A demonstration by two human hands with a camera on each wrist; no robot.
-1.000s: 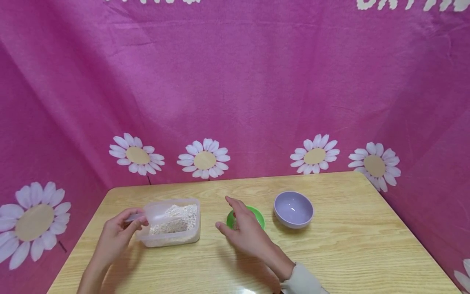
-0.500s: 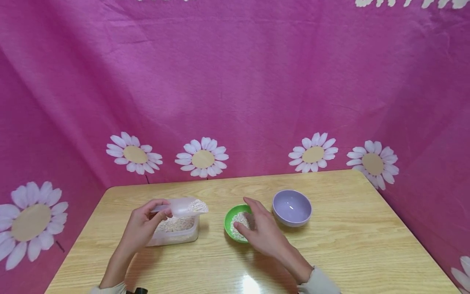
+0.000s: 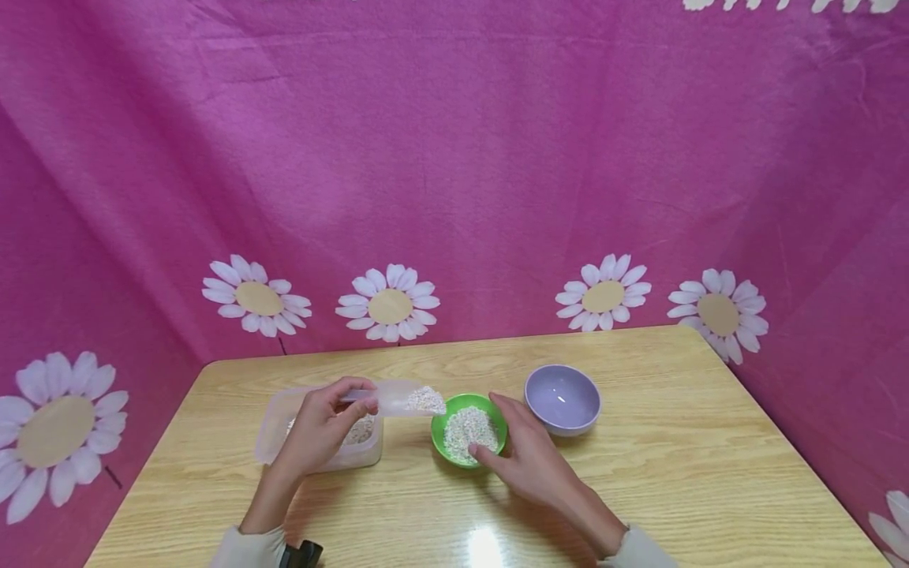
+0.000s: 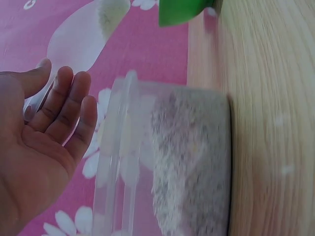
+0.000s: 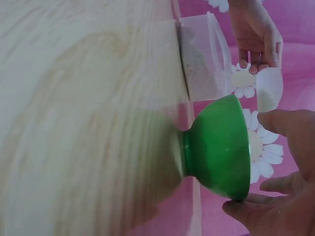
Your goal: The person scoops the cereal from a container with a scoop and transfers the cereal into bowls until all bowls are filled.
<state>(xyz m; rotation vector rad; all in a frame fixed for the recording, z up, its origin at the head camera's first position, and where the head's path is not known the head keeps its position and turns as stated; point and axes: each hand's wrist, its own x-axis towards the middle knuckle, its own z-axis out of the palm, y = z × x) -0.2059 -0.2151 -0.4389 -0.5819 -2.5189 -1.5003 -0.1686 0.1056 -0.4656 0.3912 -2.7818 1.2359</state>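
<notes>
My left hand pinches the handle of a clear plastic scoop loaded with pale grain, and the scoop's mouth hangs at the left rim of a green bowl partly filled with the same grain. My right hand holds that bowl at its near right rim, thumb and forefinger against the edge. From the right wrist, the green bowl shows side-on with my right hand's fingers over its rim and the scoop beyond. The left wrist view shows my left hand under the scoop.
A clear tub of grain stands left of the green bowl, below my left hand. An empty lilac bowl sits just right of it. All rest on a wooden table enclosed by pink flowered cloth.
The left hand lifted the filled scoop out of the tub and carried it right to the green bowl. The right hand drew back from over the bowl to its near right rim.
</notes>
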